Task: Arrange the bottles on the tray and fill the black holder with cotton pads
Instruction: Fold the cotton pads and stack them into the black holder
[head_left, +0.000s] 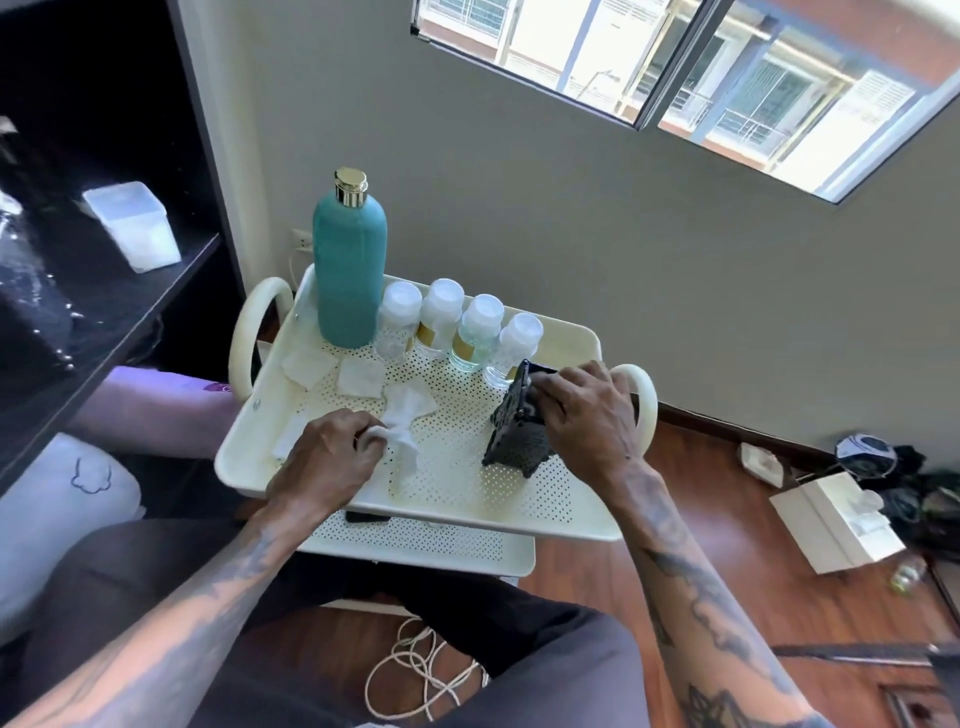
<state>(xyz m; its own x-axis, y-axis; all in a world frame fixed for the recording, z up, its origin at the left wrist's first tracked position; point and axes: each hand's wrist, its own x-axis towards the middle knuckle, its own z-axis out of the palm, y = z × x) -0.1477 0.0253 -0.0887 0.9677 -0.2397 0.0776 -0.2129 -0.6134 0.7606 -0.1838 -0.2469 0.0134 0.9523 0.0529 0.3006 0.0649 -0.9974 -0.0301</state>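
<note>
A cream perforated tray (467, 483) tops a small cart. At its back stand a tall teal bottle (349, 270) with a gold cap and a row of several small clear bottles (460, 330) with white caps. The black holder (514, 421) sits tilted at the tray's right, and my right hand (582, 415) grips its upper edge. Loose white cotton pads (358, 376) lie on the left half of the tray. My left hand (332, 452) pinches a crumpled white pad (405, 441) near the tray's front left.
A black shelf unit (104, 291) with a translucent box (135, 226) stands at the left. A lower cart shelf (415, 540) holds a dark phone. A white cord lies on the floor between my legs. Boxes and dark clutter sit on the wooden floor at the right.
</note>
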